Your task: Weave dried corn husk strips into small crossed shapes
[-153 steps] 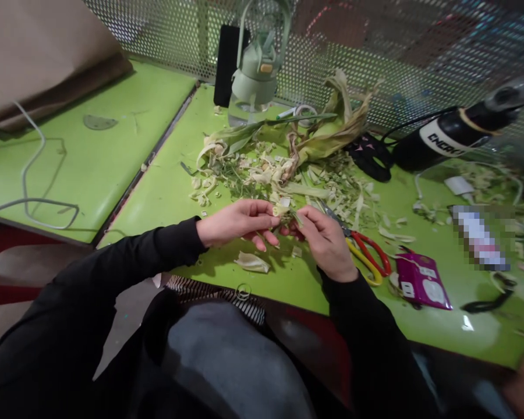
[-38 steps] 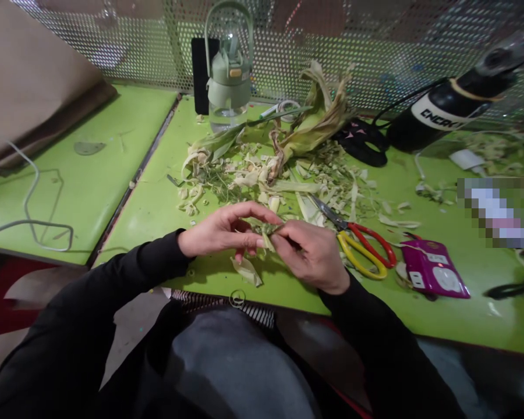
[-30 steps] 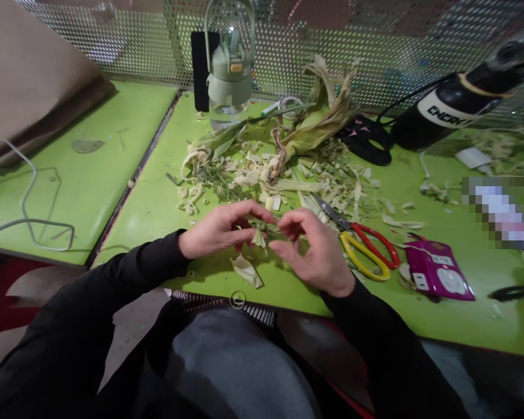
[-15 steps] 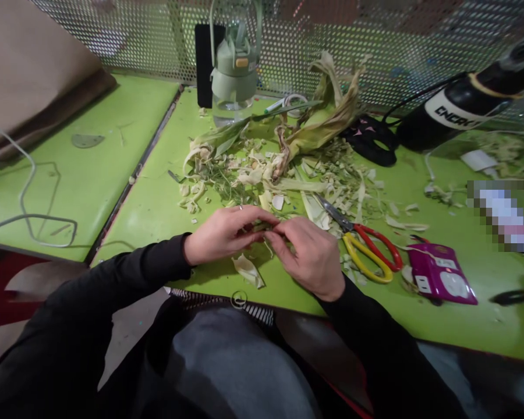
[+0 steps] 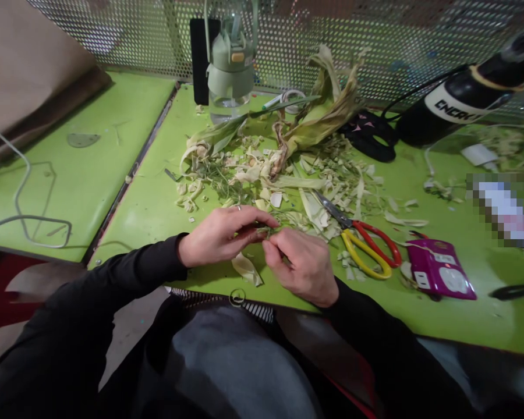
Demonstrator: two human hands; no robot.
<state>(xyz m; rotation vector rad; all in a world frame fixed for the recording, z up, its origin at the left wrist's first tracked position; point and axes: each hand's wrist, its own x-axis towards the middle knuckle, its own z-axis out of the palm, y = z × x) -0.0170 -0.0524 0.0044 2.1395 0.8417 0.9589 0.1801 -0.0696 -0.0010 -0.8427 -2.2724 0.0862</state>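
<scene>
My left hand (image 5: 222, 235) is closed in a pinch at the table's near side, a ring on one finger. Between its fingertips shows a thin green plant strand (image 5: 269, 231), mostly hidden by the fingers. My right hand (image 5: 303, 265) meets it from the right, fingers curled and thumb pressed in on the same strand. A pale husk piece (image 5: 247, 269) lies on the table below the hands. Beyond them spreads a heap of husk scraps (image 5: 248, 169), with dried corn husks (image 5: 325, 122) on top. Scissors (image 5: 367, 244) with one red and one yellow handle lie open beside my right hand.
A green water bottle (image 5: 230, 75) and a dark phone-like slab (image 5: 199, 61) stand by the mesh divider (image 5: 288, 35). On the right are a black bottle (image 5: 452, 107), a purple packet (image 5: 441, 269) and a white adapter (image 5: 479, 156). A brown paper bag (image 5: 39, 75) lies left.
My right hand has curled more tightly and shifted slightly down and left, so more of the green strand shows between the hands. The view has moved slightly; the table items lie as before.
</scene>
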